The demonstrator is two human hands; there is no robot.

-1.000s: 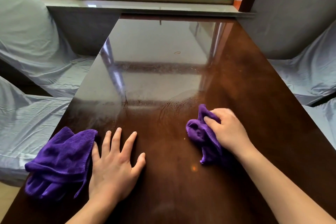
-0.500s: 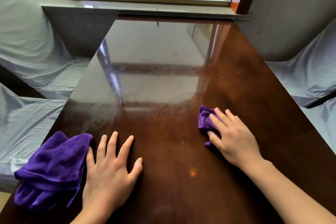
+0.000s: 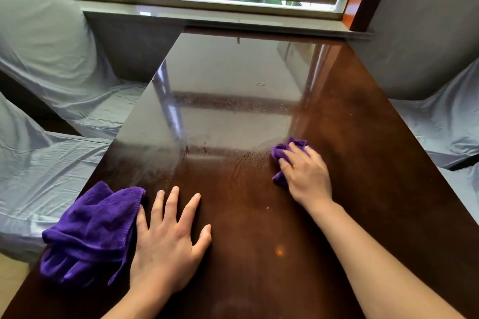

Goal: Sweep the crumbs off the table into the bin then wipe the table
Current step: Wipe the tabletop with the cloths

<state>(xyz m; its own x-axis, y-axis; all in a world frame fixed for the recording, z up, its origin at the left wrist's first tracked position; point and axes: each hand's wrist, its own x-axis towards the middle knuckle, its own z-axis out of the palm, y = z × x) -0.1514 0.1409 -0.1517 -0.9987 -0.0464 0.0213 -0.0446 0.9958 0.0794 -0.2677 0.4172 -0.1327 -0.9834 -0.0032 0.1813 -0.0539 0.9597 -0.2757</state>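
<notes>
Clearly the wiping step is in hand: the right hand [image 3: 305, 172] presses a bunched purple cloth [image 3: 287, 149] onto the table [image 3: 375, 137], fingers slightly spread and curled over the wad, which shows only past the fingertips and beside the thumb. Faint curved smears lie just left of those fingers. The left hand [image 3: 168, 243] rests flat, fingers splayed, empty, its little finger touching a second cloth [image 3: 90, 233] heaped at the table's left edge. A few pale specks sit between the two hands, near the right wrist, so I judge that patch needs another pass. Next, the right hand probably should drag the wad across the unwiped surface beyond its fingertips, keeping firm downward pressure. No bin is in view, so its contents cannot be told.
</notes>
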